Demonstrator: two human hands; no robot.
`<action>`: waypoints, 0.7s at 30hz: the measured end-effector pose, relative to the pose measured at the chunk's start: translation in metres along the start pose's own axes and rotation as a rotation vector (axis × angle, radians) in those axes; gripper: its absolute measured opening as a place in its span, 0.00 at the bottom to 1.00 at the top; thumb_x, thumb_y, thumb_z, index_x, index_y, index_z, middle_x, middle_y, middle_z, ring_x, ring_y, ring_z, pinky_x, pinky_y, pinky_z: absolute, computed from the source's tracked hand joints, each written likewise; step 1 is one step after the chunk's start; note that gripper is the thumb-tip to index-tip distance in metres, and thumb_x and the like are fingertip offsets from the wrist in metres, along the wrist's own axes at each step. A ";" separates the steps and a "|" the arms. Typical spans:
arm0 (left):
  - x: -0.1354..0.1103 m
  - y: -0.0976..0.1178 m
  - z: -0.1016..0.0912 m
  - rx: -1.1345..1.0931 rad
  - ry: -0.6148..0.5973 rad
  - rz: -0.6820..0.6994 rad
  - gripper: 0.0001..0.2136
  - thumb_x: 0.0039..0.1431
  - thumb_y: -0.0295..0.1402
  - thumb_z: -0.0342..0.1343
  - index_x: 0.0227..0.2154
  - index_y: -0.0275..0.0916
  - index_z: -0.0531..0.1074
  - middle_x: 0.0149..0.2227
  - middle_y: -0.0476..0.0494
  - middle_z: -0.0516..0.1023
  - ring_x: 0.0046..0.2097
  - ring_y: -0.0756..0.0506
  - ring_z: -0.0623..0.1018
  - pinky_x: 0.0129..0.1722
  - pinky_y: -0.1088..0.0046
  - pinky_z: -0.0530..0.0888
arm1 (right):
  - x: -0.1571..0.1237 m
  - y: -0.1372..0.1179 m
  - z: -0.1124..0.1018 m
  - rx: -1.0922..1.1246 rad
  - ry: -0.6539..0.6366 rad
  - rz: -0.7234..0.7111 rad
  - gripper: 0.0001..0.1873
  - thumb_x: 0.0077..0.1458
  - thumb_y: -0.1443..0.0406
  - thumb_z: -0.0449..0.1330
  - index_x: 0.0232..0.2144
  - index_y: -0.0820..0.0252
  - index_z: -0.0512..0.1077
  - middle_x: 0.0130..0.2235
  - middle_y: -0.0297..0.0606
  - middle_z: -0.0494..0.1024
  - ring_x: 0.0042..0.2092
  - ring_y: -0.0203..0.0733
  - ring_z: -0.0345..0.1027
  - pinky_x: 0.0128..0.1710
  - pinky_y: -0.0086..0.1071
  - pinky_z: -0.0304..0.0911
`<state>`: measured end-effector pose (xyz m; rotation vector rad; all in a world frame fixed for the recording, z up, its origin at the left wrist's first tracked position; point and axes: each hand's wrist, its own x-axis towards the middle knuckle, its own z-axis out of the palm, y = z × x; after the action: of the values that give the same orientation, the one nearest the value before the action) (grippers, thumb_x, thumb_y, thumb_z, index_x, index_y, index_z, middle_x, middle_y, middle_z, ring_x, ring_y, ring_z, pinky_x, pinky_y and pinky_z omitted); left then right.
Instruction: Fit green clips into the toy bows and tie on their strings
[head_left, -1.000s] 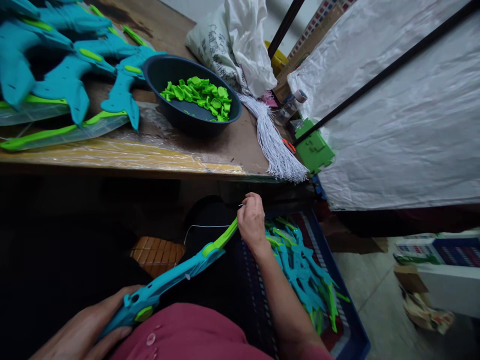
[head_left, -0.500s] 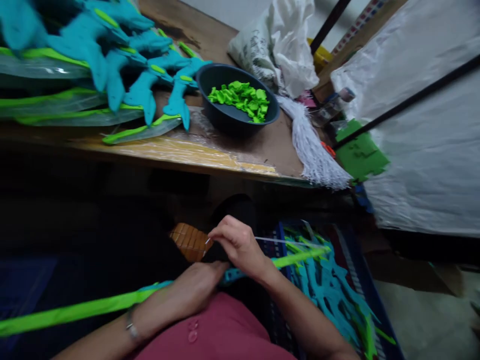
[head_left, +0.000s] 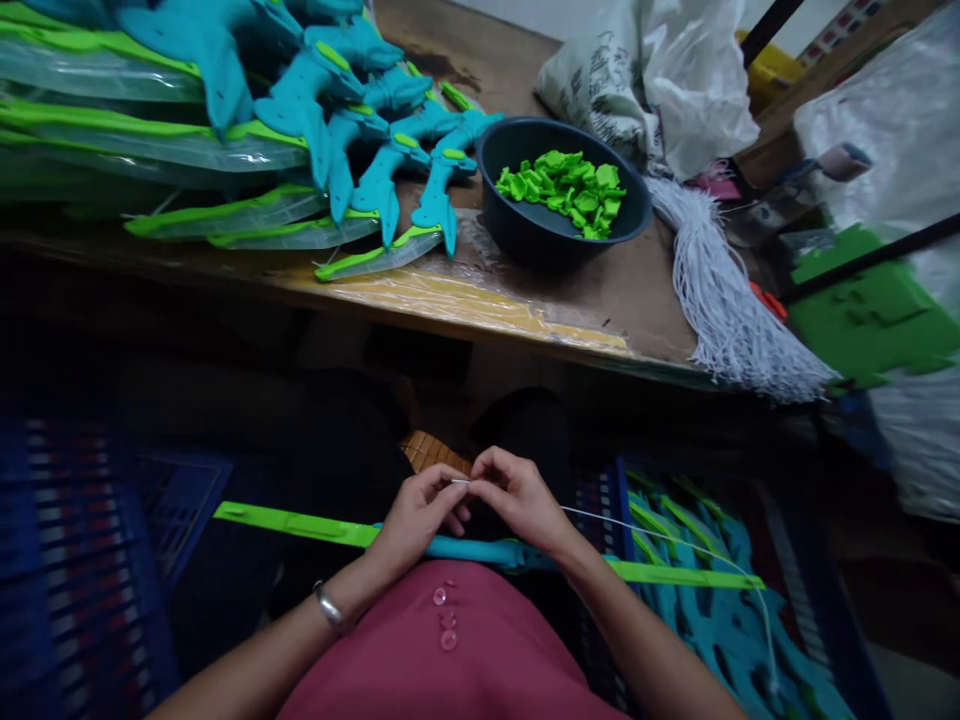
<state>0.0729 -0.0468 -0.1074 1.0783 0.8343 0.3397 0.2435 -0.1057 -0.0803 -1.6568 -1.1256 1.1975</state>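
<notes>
Though dim — cluttered wooden table (head_left: 645, 297), string (head_left: 459, 482) below.

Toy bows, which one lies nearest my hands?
The bow across the lap, beneath the left hand and right hand; the rest lie piled on the table or in the blue crate.

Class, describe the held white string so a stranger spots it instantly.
Below the wooden table, the left hand and right hand meet above a red shirt. The white string runs rightward from their fingertips. Unlike the string bundle on the table, it is one strand.
</notes>
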 end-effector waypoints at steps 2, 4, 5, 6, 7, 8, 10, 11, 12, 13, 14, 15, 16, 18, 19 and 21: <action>-0.001 -0.001 0.003 -0.036 0.036 0.012 0.17 0.60 0.46 0.58 0.35 0.34 0.73 0.24 0.47 0.76 0.23 0.50 0.76 0.25 0.75 0.72 | 0.000 0.001 0.001 -0.014 -0.022 -0.012 0.04 0.55 0.64 0.63 0.31 0.59 0.74 0.30 0.31 0.75 0.33 0.36 0.67 0.35 0.28 0.61; -0.001 -0.003 0.006 -0.062 0.077 0.024 0.16 0.59 0.46 0.60 0.32 0.34 0.73 0.23 0.47 0.76 0.22 0.50 0.75 0.23 0.76 0.71 | 0.000 0.002 0.000 -0.021 -0.039 -0.022 0.05 0.55 0.63 0.63 0.30 0.59 0.75 0.30 0.32 0.76 0.34 0.37 0.67 0.36 0.29 0.61; -0.001 -0.003 0.007 -0.075 0.102 0.031 0.16 0.58 0.45 0.60 0.31 0.34 0.73 0.23 0.47 0.75 0.21 0.51 0.74 0.23 0.77 0.70 | 0.000 0.004 0.000 -0.029 -0.048 -0.015 0.07 0.56 0.62 0.63 0.30 0.59 0.75 0.30 0.33 0.76 0.33 0.37 0.67 0.35 0.30 0.60; -0.001 -0.004 0.008 -0.089 0.129 0.038 0.16 0.58 0.45 0.60 0.30 0.34 0.72 0.22 0.48 0.75 0.21 0.51 0.74 0.22 0.77 0.70 | 0.001 0.005 0.001 -0.039 -0.054 -0.003 0.08 0.56 0.60 0.63 0.30 0.60 0.76 0.29 0.33 0.76 0.33 0.37 0.67 0.35 0.30 0.60; -0.002 -0.004 0.009 -0.106 0.159 0.045 0.15 0.58 0.44 0.60 0.30 0.34 0.72 0.22 0.48 0.75 0.21 0.51 0.73 0.22 0.77 0.70 | 0.001 0.006 0.001 -0.042 -0.057 0.013 0.10 0.57 0.59 0.63 0.29 0.60 0.76 0.29 0.34 0.76 0.32 0.37 0.67 0.34 0.30 0.60; -0.002 -0.004 0.009 -0.125 0.188 0.053 0.15 0.58 0.44 0.59 0.30 0.35 0.71 0.23 0.48 0.74 0.22 0.51 0.73 0.23 0.77 0.70 | 0.001 0.006 0.003 -0.035 -0.056 0.032 0.12 0.57 0.57 0.63 0.29 0.60 0.77 0.29 0.35 0.76 0.33 0.38 0.67 0.34 0.30 0.60; -0.002 -0.003 0.009 -0.164 0.234 0.065 0.15 0.58 0.45 0.58 0.30 0.36 0.70 0.25 0.47 0.75 0.23 0.51 0.74 0.23 0.77 0.72 | 0.001 0.007 0.006 0.034 -0.048 0.086 0.15 0.56 0.54 0.64 0.29 0.60 0.78 0.30 0.36 0.77 0.33 0.38 0.67 0.35 0.30 0.61; -0.002 -0.002 0.008 -0.183 0.246 0.069 0.15 0.58 0.45 0.58 0.30 0.36 0.70 0.26 0.47 0.75 0.24 0.51 0.74 0.23 0.76 0.73 | 0.001 0.007 0.009 0.097 -0.039 0.130 0.16 0.55 0.53 0.65 0.30 0.61 0.79 0.30 0.36 0.77 0.32 0.37 0.67 0.34 0.29 0.60; -0.003 -0.002 0.008 -0.199 0.250 0.071 0.16 0.58 0.46 0.58 0.30 0.36 0.69 0.27 0.47 0.75 0.24 0.51 0.74 0.23 0.76 0.73 | 0.001 0.008 0.011 0.172 -0.028 0.189 0.17 0.53 0.52 0.67 0.31 0.61 0.79 0.29 0.35 0.76 0.30 0.35 0.65 0.31 0.28 0.58; -0.004 -0.001 0.007 -0.212 0.247 0.071 0.16 0.57 0.46 0.59 0.30 0.36 0.69 0.27 0.47 0.75 0.24 0.51 0.74 0.23 0.76 0.73 | 0.001 0.009 0.015 0.253 -0.021 0.259 0.19 0.50 0.50 0.69 0.32 0.61 0.80 0.27 0.34 0.75 0.27 0.33 0.61 0.27 0.26 0.55; -0.005 -0.001 0.006 -0.222 0.239 0.069 0.16 0.57 0.46 0.59 0.30 0.36 0.70 0.27 0.47 0.75 0.24 0.51 0.73 0.23 0.76 0.73 | 0.001 0.010 0.018 0.334 -0.015 0.328 0.22 0.46 0.49 0.71 0.33 0.62 0.80 0.25 0.33 0.73 0.24 0.30 0.57 0.24 0.25 0.50; -0.006 -0.001 0.005 -0.230 0.230 0.067 0.17 0.57 0.46 0.60 0.30 0.35 0.70 0.26 0.47 0.75 0.23 0.51 0.73 0.23 0.76 0.73 | 0.001 0.011 0.021 0.408 -0.009 0.385 0.24 0.42 0.49 0.73 0.33 0.62 0.80 0.23 0.32 0.72 0.23 0.28 0.53 0.22 0.24 0.45; -0.007 -0.002 0.004 -0.236 0.221 0.064 0.17 0.57 0.46 0.60 0.30 0.35 0.70 0.25 0.47 0.74 0.23 0.51 0.73 0.23 0.76 0.73 | 0.002 0.013 0.023 0.470 -0.003 0.424 0.26 0.39 0.49 0.75 0.33 0.62 0.80 0.23 0.31 0.70 0.22 0.27 0.51 0.21 0.23 0.42; -0.009 -0.004 0.003 -0.245 0.212 0.061 0.17 0.58 0.46 0.60 0.30 0.35 0.71 0.25 0.48 0.74 0.22 0.52 0.73 0.23 0.76 0.73 | 0.003 0.015 0.027 0.546 0.006 0.449 0.27 0.35 0.50 0.77 0.32 0.63 0.80 0.22 0.30 0.69 0.21 0.25 0.49 0.21 0.22 0.41; -0.008 -0.004 0.003 -0.248 0.212 0.059 0.17 0.58 0.46 0.60 0.30 0.35 0.71 0.25 0.48 0.74 0.23 0.52 0.73 0.23 0.77 0.73 | 0.003 0.015 0.028 0.558 0.010 0.447 0.26 0.35 0.50 0.78 0.32 0.63 0.79 0.22 0.29 0.68 0.21 0.25 0.49 0.21 0.22 0.41; -0.008 -0.003 0.003 -0.250 0.213 0.053 0.16 0.58 0.45 0.60 0.30 0.35 0.70 0.26 0.48 0.74 0.23 0.53 0.73 0.23 0.78 0.72 | 0.005 0.013 0.029 0.553 0.008 0.430 0.26 0.36 0.50 0.78 0.31 0.63 0.79 0.21 0.29 0.67 0.21 0.25 0.49 0.21 0.22 0.41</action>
<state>0.0690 -0.0552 -0.1063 0.8410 0.9256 0.5958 0.2190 -0.1026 -0.1007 -1.4890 -0.3704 1.5929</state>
